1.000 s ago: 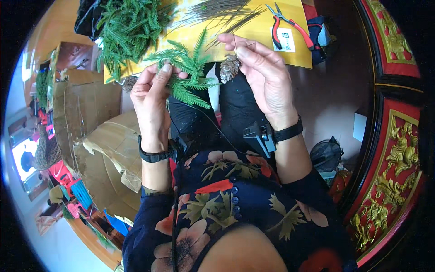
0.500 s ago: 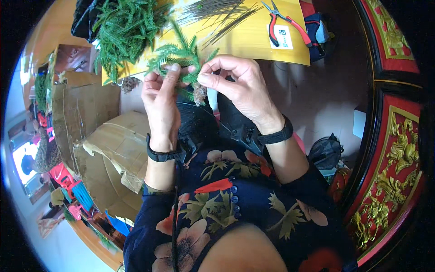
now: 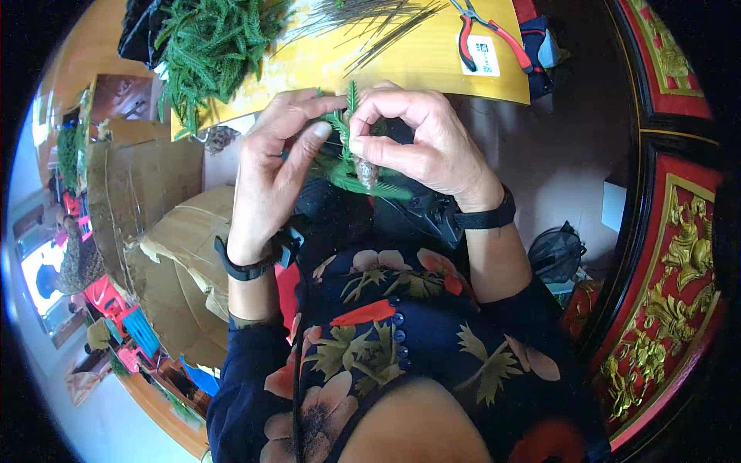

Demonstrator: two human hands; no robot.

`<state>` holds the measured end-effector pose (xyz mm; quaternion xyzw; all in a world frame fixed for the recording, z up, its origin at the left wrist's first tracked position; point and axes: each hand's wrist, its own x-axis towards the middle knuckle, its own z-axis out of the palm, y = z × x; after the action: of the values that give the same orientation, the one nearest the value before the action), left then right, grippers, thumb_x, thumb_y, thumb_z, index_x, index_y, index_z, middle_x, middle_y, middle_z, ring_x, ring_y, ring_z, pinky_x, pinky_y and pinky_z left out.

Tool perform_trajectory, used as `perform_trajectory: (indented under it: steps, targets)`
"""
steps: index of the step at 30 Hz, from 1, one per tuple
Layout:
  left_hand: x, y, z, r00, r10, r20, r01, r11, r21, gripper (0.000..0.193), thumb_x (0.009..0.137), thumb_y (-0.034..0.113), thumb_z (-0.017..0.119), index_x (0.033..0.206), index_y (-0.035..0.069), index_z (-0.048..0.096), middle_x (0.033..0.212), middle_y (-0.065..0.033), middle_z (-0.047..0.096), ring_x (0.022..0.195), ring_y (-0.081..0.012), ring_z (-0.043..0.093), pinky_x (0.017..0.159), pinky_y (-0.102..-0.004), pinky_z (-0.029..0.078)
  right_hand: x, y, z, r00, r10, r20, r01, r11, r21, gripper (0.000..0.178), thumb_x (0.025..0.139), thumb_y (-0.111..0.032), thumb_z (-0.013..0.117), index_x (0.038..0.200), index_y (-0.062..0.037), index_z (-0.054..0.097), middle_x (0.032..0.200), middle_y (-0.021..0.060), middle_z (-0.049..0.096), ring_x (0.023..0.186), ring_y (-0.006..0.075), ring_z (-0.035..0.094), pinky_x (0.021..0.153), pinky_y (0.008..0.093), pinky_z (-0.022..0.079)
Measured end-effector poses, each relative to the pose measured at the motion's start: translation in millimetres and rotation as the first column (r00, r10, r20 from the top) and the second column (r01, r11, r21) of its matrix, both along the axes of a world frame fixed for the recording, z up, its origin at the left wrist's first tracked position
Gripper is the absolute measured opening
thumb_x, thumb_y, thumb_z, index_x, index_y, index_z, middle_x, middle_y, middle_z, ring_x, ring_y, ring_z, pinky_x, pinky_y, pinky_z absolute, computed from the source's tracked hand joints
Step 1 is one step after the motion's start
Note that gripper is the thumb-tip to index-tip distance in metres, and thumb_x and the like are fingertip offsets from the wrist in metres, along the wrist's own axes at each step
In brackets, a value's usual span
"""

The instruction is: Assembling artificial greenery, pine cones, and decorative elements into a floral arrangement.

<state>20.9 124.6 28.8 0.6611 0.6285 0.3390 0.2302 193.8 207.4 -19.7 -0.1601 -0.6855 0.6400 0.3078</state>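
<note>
Above my lap, my right hand pinches a green artificial pine sprig between thumb and forefinger. A brown pine cone hangs at the sprig, just below my right fingertips. My left hand curls round the sprig's left side, its thumb close to the needles. Part of its fingers and their exact grip are hidden. More green needles spread out below both hands, slightly blurred.
Ahead stands a yellow table bearing a heap of green sprigs, thin brown stems and red-handled pliers. Cardboard lies at left. Carved red-and-gold panels rise at right. A person is at far left.
The sprig has turned, so its branches now point down and outward below my hands. My left hand has rolled over with its fingers further forward; my right hand has shifted slightly right.
</note>
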Motion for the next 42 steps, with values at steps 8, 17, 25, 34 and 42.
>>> perform_trajectory:
  steps: [8, 17, 25, 34, 42]
  targets:
    - [1, -9, -12, 0.816, 0.364, 0.449, -0.259, 0.924, -0.280, 0.013, 0.084, 0.003, 0.061, 0.096, -0.001, 0.063, 0.087, -0.0043, 0.064, 0.081, -0.0081, 0.060, 0.070, -0.0204, 0.046, -7, 4, -9, 0.969, -0.217, -0.121, 0.226, 0.972, 0.066, 0.006, 0.079, -0.006, 0.063, 0.082, -0.0007, 0.061, 0.086, 0.0061, 0.060, 0.085, 0.0120, 0.056, 0.077, 0.0250, 0.042]
    - [8, -6, -28, 0.816, 0.423, 0.394, -0.422, 0.902, -0.095, 0.015, 0.085, 0.005, 0.061, 0.099, -0.001, 0.062, 0.082, -0.0046, 0.064, 0.066, -0.0073, 0.061, 0.056, -0.0173, 0.047, -18, -14, -6, 0.926, -0.378, -0.021, 0.376, 0.911, 0.167, 0.006, 0.079, -0.003, 0.063, 0.084, -0.0001, 0.062, 0.080, 0.0073, 0.064, 0.071, 0.0126, 0.061, 0.064, 0.0242, 0.047]
    - [8, -4, -29, 0.618, 0.409, 0.671, -0.356, 0.907, -0.224, 0.018, 0.087, 0.008, 0.058, 0.103, -0.001, 0.061, 0.085, -0.0058, 0.064, 0.065, -0.0108, 0.062, 0.056, -0.0185, 0.050, -20, -14, -13, 0.813, -0.575, 0.089, 0.531, 0.796, 0.291, 0.006, 0.078, -0.004, 0.064, 0.083, -0.0006, 0.062, 0.071, 0.0053, 0.063, 0.066, 0.0110, 0.060, 0.061, 0.0242, 0.047]
    - [5, -1, -35, 0.535, 0.420, 0.734, -0.349, 0.900, -0.260, 0.016, 0.087, 0.009, 0.059, 0.099, -0.002, 0.060, 0.084, -0.0067, 0.063, 0.064, -0.0124, 0.062, 0.055, -0.0190, 0.049, -21, -13, -11, 0.849, -0.514, -0.120, 0.527, 0.840, 0.133, 0.008, 0.077, -0.004, 0.063, 0.084, -0.0001, 0.060, 0.079, 0.0095, 0.066, 0.068, 0.0144, 0.063, 0.062, 0.0253, 0.048]
    - [9, 1, -33, 0.441, 0.411, 0.798, -0.330, 0.901, -0.282, 0.013, 0.087, 0.009, 0.059, 0.095, -0.002, 0.057, 0.083, -0.0067, 0.062, 0.063, -0.0139, 0.061, 0.054, -0.0201, 0.049, -24, -17, -9, 0.856, -0.513, -0.069, 0.494, 0.768, 0.408, 0.009, 0.074, -0.003, 0.063, 0.083, -0.0002, 0.059, 0.079, 0.0104, 0.066, 0.068, 0.0212, 0.064, 0.065, 0.0287, 0.049]
